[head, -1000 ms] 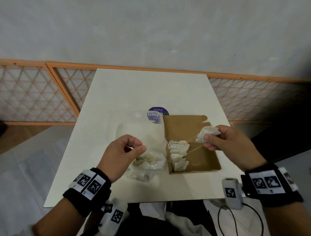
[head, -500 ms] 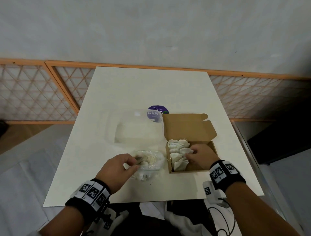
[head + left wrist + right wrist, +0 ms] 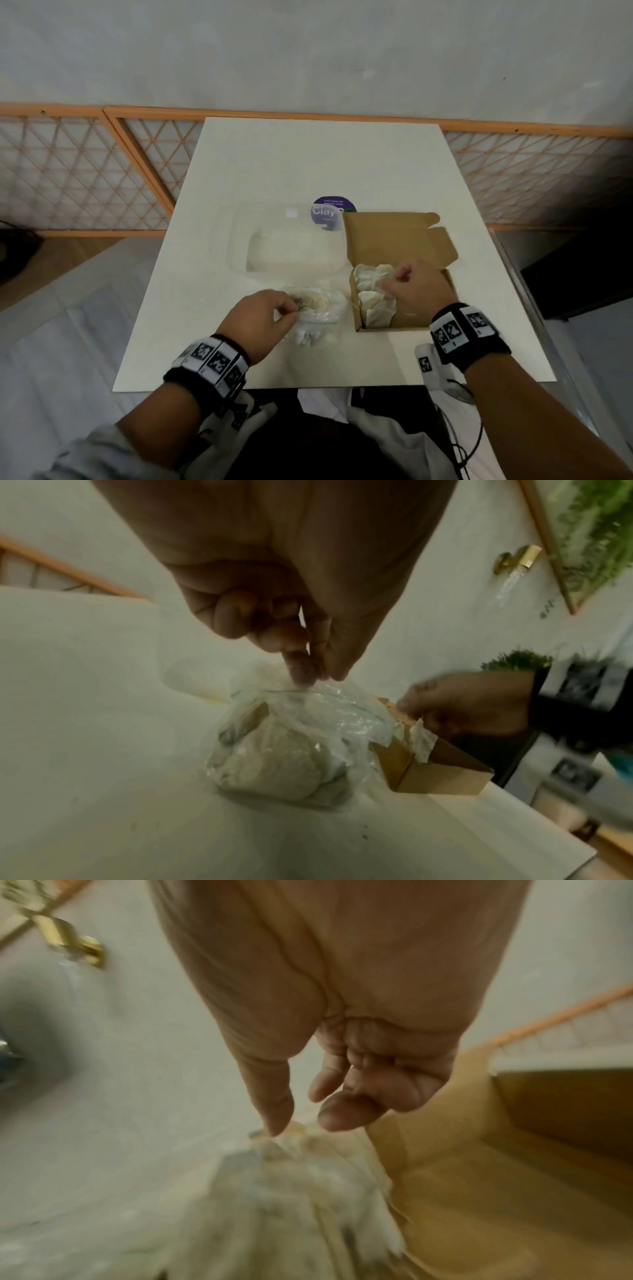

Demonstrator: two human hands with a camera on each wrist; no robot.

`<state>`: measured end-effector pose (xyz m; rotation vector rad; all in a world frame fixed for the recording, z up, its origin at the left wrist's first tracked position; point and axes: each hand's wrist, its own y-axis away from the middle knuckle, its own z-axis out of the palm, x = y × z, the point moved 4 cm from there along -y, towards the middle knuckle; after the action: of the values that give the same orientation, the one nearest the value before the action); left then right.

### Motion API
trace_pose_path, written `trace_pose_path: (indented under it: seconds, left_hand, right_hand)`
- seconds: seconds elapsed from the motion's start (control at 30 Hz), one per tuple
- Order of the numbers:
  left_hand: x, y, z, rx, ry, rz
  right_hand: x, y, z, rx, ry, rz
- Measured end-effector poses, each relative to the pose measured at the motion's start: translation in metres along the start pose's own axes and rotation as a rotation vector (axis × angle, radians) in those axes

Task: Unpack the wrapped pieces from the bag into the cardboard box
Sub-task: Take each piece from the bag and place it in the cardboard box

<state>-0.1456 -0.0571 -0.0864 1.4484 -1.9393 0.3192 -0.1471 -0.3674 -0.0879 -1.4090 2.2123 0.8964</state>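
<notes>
the white desk (image 3: 322,164) carries everything close to the person's edge, within easy reach. the cardboard box (image 3: 399,236) sits on the right with its lid folded back, so pieces can drop straight in; wrapped pieces (image 3: 371,301) already line its left side. the clear bag (image 3: 308,739) lies just left of the box, touching it, with more wrapped lumps inside. the left hand (image 3: 258,320) pinches the bag's rim, fingers (image 3: 303,666) together on the plastic, likely to keep the mouth open. the right hand (image 3: 419,286) is over the box, its fingers (image 3: 346,1110) loosely curled and apart, holding nothing, thumb tip at a wrapped piece.
</notes>
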Motion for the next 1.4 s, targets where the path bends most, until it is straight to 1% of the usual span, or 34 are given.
trace_pose_path:
  seconds: [0.03, 0.1, 0.17, 0.23, 0.3, 0.37, 0.47, 0.53, 0.63, 0.73, 0.83, 0.9, 1.03, 1.13, 1.23, 1.33, 1.4]
  left_hand:
    - [0.002, -0.004, -0.001, 0.008, -0.034, 0.024]
    - [0.010, -0.014, -0.003, 0.004, -0.099, 0.065]
    - [0.016, -0.025, -0.003, -0.037, -0.160, 0.076]
    - [0.019, -0.037, -0.001, -0.101, -0.257, 0.060]
    - [0.020, -0.046, 0.002, -0.167, -0.379, 0.028]
    - [0.022, -0.054, 0.006, -0.217, -0.458, -0.003]
    - [0.026, -0.064, 0.011, -0.290, -0.551, -0.038]
    - [0.027, -0.067, 0.014, -0.320, -0.596, -0.063]
    - [0.030, -0.069, 0.023, -0.320, -0.623, -0.064]
    - [0.030, -0.069, 0.036, -0.349, -0.634, -0.081]
    - [0.031, -0.071, 0.034, -0.405, -0.570, -0.074]
    - [0.033, -0.071, 0.021, -0.436, -0.476, -0.051]
    - [0.035, -0.067, -0.013, -0.346, -0.181, -0.060]
    - [0.034, -0.060, -0.027, -0.308, -0.061, -0.071]
    - [0.039, -0.052, -0.037, -0.301, 0.044, -0.048]
    - [0.047, -0.042, -0.045, -0.304, 0.227, -0.042]
    - [0.052, -0.039, -0.048, -0.262, 0.280, -0.023]
  right_hand:
    - [-0.013, 0.005, -0.002, 0.007, 0.033, -0.051]
    - [-0.045, 0.016, 0.000, -0.031, 0.057, -0.172]
    - [-0.074, 0.027, 0.010, -0.127, 0.072, -0.290]
    - [-0.092, 0.034, 0.031, -0.237, 0.123, -0.380]
    - [-0.101, 0.034, 0.057, -0.319, 0.260, -0.444]
    - [-0.103, 0.031, 0.081, -0.382, 0.442, -0.432]
    - [-0.103, 0.028, 0.097, -0.386, 0.592, -0.355]
    - [-0.105, 0.028, 0.099, -0.374, 0.613, -0.344]
    - [-0.107, 0.030, 0.100, -0.396, 0.613, -0.338]
    - [-0.108, 0.035, 0.096, -0.421, 0.588, -0.317]
    - [-0.107, 0.042, 0.089, -0.426, 0.598, -0.296]
    - [-0.105, 0.044, 0.085, -0.407, 0.573, -0.270]
    - [-0.098, 0.042, 0.076, -0.320, 0.447, -0.212]
    - [-0.096, 0.041, 0.070, -0.289, 0.396, -0.197]
    - [-0.092, 0.044, 0.071, -0.320, 0.370, -0.191]
    - [-0.088, 0.045, 0.072, -0.354, 0.345, -0.196]
    - [-0.086, 0.043, 0.073, -0.351, 0.350, -0.218]
